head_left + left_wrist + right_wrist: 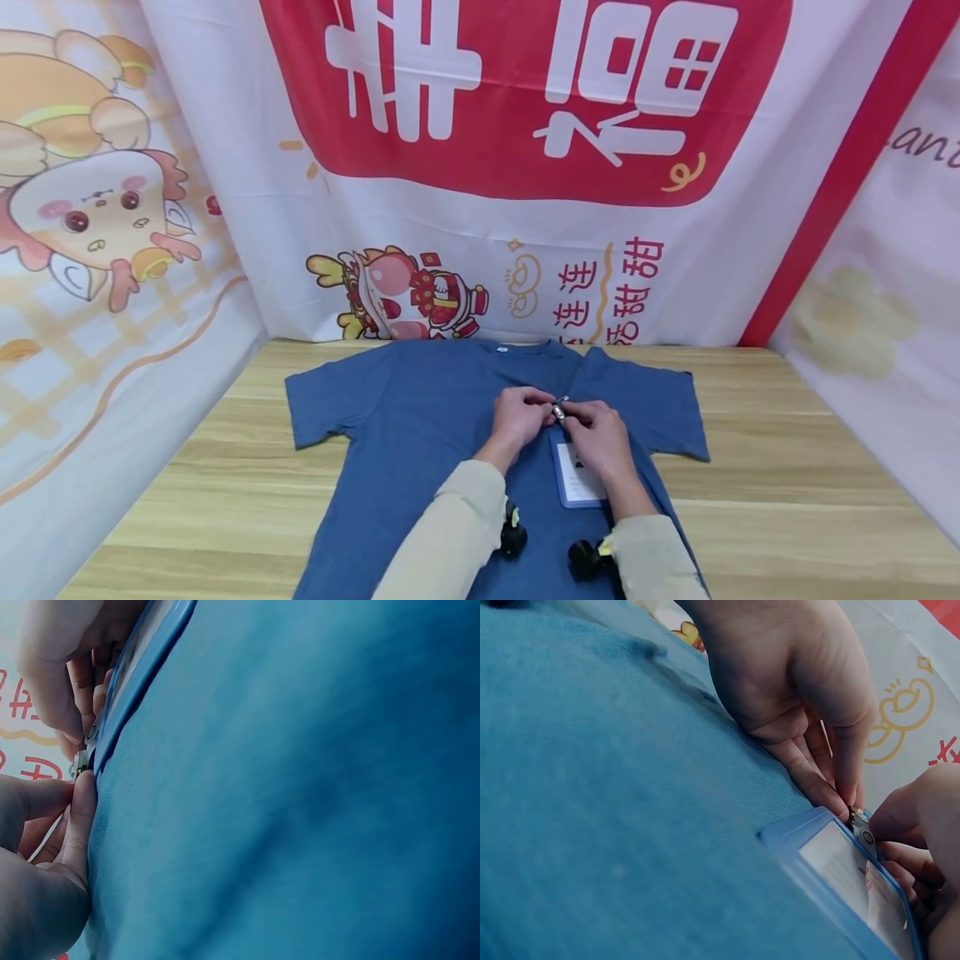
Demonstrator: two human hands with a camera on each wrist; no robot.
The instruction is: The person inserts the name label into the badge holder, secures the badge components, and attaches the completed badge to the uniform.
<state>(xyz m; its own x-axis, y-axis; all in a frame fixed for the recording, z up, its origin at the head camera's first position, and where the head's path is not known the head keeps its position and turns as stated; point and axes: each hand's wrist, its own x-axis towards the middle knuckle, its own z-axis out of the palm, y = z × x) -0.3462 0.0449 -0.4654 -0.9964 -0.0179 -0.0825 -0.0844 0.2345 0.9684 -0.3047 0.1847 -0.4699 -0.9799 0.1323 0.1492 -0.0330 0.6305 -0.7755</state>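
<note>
A blue short-sleeved T-shirt [435, 433] lies spread on the table. On its chest rests a badge holder [572, 500] with a blue rim and a white card behind clear plastic. A small metal badge clip [558, 412] sits at the holder's top edge. My left hand [520, 419] pinches the clip's far end between thumb and forefinger; whether shirt cloth is caught there too, I cannot tell. From the other side my right hand [600, 439] grips the clip's body, partly covering the card. Both wrist views show the fingertips meeting around the clip [864, 834].
The wooden table [765, 467] shows on both sides of the shirt. Printed cloth hangings [465, 208] stand along the back and both sides. Black wrist cameras [513, 537] are strapped beneath both cream sleeves [442, 533], close above the shirt.
</note>
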